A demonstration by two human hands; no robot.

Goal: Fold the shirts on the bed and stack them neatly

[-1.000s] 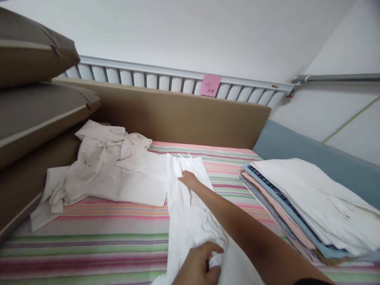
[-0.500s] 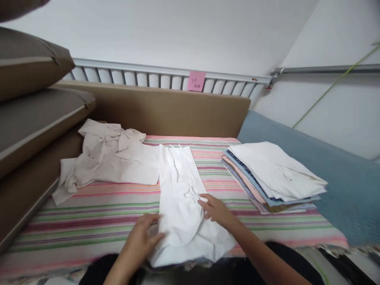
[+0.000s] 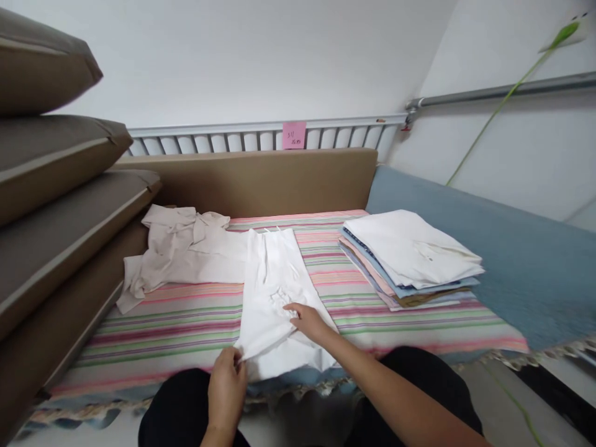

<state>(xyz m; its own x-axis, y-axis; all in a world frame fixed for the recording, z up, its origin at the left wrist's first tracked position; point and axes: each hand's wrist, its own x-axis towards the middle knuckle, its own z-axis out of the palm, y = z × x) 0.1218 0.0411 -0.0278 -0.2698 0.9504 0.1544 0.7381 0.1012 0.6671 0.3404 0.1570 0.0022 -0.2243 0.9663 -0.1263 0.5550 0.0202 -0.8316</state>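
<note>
A white garment [image 3: 267, 273] with a gathered, ruffled patch near its middle lies lengthwise in front of me on a striped cloth [image 3: 186, 323]. Its near end reaches the front edge. My left hand [image 3: 227, 382] pinches the garment's near left edge and draws the fabric into a taut fold. Over the ruffled patch, my right hand [image 3: 310, 323] has its thumb and index finger closed on the fabric. Beside the white garment, at its upper left, lies a crumpled beige garment [image 3: 172, 245].
A stack of folded clothes [image 3: 410, 248], white on top, sits on the right. Large brown cushions [image 3: 79, 161] are piled at the left, and another brown cushion [image 3: 265, 183] stands along the back before a white radiator [image 3: 200, 143] bearing a pink note [image 3: 293, 135].
My left hand has gone from open beside the white garment to pinching its near left edge. My right hand has closed its fingers at the ruffle. The camera view has shifted.
</note>
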